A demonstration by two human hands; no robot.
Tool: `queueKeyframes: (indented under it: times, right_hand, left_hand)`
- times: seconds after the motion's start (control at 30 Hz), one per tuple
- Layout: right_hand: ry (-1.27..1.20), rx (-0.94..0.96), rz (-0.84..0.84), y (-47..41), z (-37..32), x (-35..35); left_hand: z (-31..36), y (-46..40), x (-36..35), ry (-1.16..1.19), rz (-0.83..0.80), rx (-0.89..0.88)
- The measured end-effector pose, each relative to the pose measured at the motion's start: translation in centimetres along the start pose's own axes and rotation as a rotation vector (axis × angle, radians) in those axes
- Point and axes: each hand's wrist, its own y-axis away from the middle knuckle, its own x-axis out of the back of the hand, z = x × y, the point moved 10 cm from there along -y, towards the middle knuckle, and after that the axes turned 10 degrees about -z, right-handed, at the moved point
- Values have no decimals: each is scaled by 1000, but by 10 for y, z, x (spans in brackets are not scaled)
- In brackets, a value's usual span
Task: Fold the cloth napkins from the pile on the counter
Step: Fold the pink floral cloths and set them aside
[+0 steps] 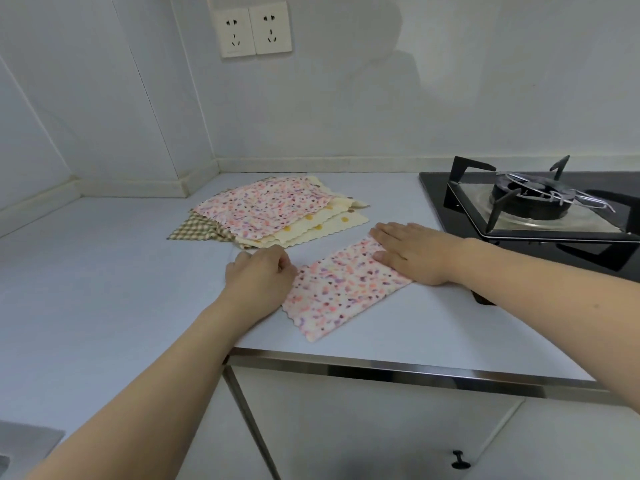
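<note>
A speckled pink napkin (341, 289), folded into a long strip, lies on the pale counter (104, 289) near its metal-trimmed front edge (398, 370). Its long axis runs diagonally, from the near-left scalloped end close to that edge up toward the far right, where it points at the gas hob (533, 202).

The left hand (258, 275) rests at the strip's left side with fingers curled, touching the cloth's edge; whether it pinches the fabric cannot be told. The right hand (412, 252) lies flat and spread, palm down, pressing the strip's far-right end.

Behind the hands sits the pile of unfolded napkins (273, 211): a speckled pink one on top, cream ones with yellow dots beneath, and a brown checked one sticking out at the left. The pile is near the strip but apart from it.

Open counter stretches wide to the left and back toward the wall corner. To the right, room ends at the black hob just beside the right wrist. Two wall sockets (252, 31) are above; no readable writing shows anywhere. A dark cabinet knob (459, 460) shows below the counter.
</note>
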Motion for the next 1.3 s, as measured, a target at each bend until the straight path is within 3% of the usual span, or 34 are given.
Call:
queueKeyframes:
  times: [0.13, 0.27, 0.3, 0.43, 0.6, 0.77, 0.87, 0.93, 1.03, 1.13, 1.2, 1.3]
  right_hand:
    - [203, -40, 246, 1, -3, 35]
    - [-38, -43, 529, 33, -46, 60]
    - [-143, -49, 510, 37, -56, 54]
    - [-330, -103, 165, 34, -76, -1]
    - [-324, -117, 79, 28, -73, -11]
    - [-285, -103, 226, 44, -86, 1]
    - [-289, -73, 125, 44, -98, -11]
    - [-294, -77, 63, 42, -98, -16]
    - [-299, -76, 41, 41, -98, -15]
    - [-308, -54, 48, 45, -100, -16]
    - [-330, -8, 122, 53, -104, -10]
    - [-336, 98, 381, 79, -115, 13]
  left_hand:
    - [0, 4, 1, 118, -35, -78]
    - [1, 3, 0, 73, -73, -66]
    - [2, 3, -2, 29, -97, -62]
    - [4, 4, -2, 1, -101, -97]
    - [0, 5, 1, 81, -109, -111]
    - [2, 1, -4, -46, -113, -97]
    - [6, 2, 3, -64, -30, -130]
    - [17, 7, 8, -56, 67, -275]
    - [27, 17, -1, -32, 13, -471]
    - [25, 24, -5, -58, -35, -457]
    - [25, 32, -8, -91, -68, -401]
    - [24, 44, -11, -133, -182, -312]
